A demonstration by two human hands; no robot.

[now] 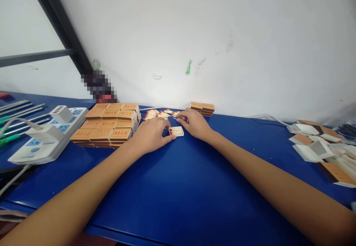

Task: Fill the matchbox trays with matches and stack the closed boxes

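Note:
My left hand rests on the blue table, its fingers curled against a small white matchbox tray filled with red-tipped matches. My right hand lies just right of the tray, fingertips pinched at the edge of a loose pile of matches spread behind both hands. What the pinch holds is too small to make out.
A stacked block of orange matchboxes stands left of my left hand. A few more matchboxes sit by the wall. Empty sleeves and trays lie at the right edge. A white power strip with plugs is at the left.

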